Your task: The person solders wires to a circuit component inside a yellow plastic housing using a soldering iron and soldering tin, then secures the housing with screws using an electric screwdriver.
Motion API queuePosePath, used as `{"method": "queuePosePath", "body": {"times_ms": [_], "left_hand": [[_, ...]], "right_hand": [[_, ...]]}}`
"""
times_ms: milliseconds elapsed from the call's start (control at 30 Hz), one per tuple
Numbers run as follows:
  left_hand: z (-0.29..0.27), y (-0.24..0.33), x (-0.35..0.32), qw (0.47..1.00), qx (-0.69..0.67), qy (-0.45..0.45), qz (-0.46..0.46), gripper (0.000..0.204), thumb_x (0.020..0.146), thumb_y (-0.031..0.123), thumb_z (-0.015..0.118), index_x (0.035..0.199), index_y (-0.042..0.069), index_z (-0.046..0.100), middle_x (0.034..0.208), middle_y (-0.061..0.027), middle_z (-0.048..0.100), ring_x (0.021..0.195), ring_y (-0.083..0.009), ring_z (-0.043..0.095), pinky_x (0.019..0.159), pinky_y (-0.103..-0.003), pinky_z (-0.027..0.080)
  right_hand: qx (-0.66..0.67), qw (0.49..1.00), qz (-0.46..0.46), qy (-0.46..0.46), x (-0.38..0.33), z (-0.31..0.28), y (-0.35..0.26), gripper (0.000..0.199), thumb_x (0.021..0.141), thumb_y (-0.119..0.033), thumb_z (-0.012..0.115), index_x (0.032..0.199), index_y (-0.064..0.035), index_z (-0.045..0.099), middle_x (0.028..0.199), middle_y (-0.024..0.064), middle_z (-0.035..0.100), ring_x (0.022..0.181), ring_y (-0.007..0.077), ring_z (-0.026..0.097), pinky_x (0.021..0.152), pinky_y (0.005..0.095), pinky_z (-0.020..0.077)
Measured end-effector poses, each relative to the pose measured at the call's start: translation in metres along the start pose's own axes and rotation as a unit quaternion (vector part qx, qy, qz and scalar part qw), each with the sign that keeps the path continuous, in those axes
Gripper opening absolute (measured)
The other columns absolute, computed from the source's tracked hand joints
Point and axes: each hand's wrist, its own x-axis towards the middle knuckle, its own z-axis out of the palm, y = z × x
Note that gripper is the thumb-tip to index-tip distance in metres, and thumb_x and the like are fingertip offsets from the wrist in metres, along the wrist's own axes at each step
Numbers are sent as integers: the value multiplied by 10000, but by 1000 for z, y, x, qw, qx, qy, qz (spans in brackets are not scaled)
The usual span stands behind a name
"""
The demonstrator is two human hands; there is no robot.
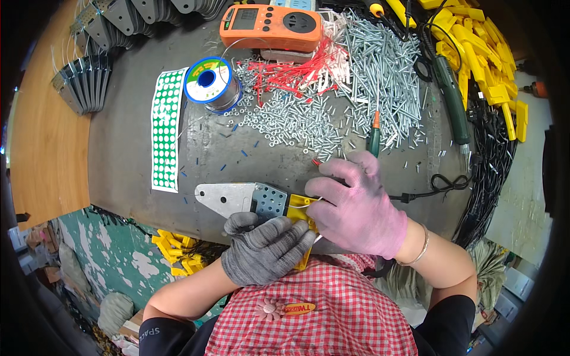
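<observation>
A flat silver metal plate (222, 198) lies near the table's front edge, its tapered end to the left. Joined to its right end are a perforated metal cover (271, 202) and a yellow plastic handle shell (300, 201). In a grey glove, my left hand (264, 249) closes over the yellow shell, thumb by the perforated cover. My right hand (356, 210), gloved in pink, bends its fingers at the shell's right side, where a thin white wire (306, 205) runs to the fingertips. Another white end shows below them. The fingers partly hide the shell's inside.
Beyond my hands lie heaped nuts (291, 121), screws (383, 77) and red wire sleeves (297, 76). A solder spool (212, 86), a green sticker sheet (166, 130) and an orange meter (270, 26) stand around. A screwdriver (374, 139), soldering iron (451, 101) and black plug cord (427, 192) lie right.
</observation>
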Motion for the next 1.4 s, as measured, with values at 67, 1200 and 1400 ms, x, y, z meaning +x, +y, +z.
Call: {"method": "queuePosePath", "body": {"times_ms": [67,1200,1400], "left_hand": [[-1,-2,0,999,-9,-15,34,420,769,227,665,1179,169,737,1232,1,718,1124,-186,576,1012,-313,418],[1,11,15,998,-44,1,-55,377,769,232,684,1136,168,742,1171,-6,736,1109,-216,570,1014,-376,403],[-62,21,54,960,-25,273,-54,306,806,303,661,1045,124,726,1045,-12,728,919,-196,653,796,-461,502]], "right_hand": [[28,999,14,-37,2,-8,0,84,647,-225,658,680,-149,670,1020,-24,600,1140,224,510,986,462,344],[-162,966,159,-121,-21,-87,-56,180,627,-242,735,773,-163,665,716,12,380,587,173,441,465,324,361],[290,930,223,-12,-27,-7,-63,226,824,-159,565,1021,-86,648,893,78,587,807,279,596,704,411,518]]}}
